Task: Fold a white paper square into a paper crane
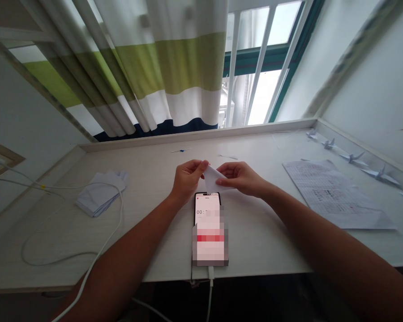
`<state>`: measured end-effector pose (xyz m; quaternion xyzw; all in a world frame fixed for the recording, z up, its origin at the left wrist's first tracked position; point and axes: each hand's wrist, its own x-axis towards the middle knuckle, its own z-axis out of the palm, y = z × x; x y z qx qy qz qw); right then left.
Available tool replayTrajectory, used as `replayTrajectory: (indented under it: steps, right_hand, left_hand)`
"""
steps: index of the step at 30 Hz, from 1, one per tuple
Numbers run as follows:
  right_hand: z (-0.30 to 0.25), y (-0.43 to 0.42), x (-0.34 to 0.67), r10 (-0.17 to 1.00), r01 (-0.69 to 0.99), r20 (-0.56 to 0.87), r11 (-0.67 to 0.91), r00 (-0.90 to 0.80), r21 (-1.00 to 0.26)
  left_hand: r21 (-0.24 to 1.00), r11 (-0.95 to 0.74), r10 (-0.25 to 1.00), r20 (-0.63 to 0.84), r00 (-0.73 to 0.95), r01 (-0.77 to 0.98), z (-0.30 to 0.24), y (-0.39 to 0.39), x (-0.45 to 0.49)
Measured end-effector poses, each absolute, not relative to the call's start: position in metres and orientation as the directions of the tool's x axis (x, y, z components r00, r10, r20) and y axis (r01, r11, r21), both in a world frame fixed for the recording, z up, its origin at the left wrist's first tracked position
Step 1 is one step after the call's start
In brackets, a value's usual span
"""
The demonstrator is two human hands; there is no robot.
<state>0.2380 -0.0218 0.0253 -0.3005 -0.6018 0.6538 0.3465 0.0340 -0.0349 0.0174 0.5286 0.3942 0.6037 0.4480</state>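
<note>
A small folded piece of white paper (212, 179) is held up between my two hands, just above the top end of a phone. My left hand (188, 176) pinches its upper left corner between thumb and fingers. On the other side, my right hand (240, 179) grips the right edge, thumb in front and fingers curled behind. The phone (208, 223) lies flat on the table below, its lit screen showing a timer and partly blurred, with a white cable plugged into its lower end.
A stack of white paper (100, 192) lies at the left, near a loose white cable (121, 210). Printed sheets (336, 194) lie at the right. Several folded paper cranes (352, 157) line the right ledge. A small blue-and-white item (182, 150) sits toward the back of the table (154, 255).
</note>
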Motion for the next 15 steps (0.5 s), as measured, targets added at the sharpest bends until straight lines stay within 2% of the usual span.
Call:
replayTrajectory:
  steps: [4,15]
  right_hand:
    - [0.0252,-0.0224,0.2383,0.822,-0.108,0.024,-0.045,-0.568,-0.993]
    - [0.0307,-0.0217,0.2417,0.813,-0.097,0.015,-0.051,-0.582,-0.994]
  left_hand:
    - [0.945,-0.319,0.948,0.318,-0.026,-0.072,0.0184,-0.037,0.0335]
    - [0.946,-0.313,0.95,0.313,-0.008,-0.086,0.021,-0.0385,0.0327]
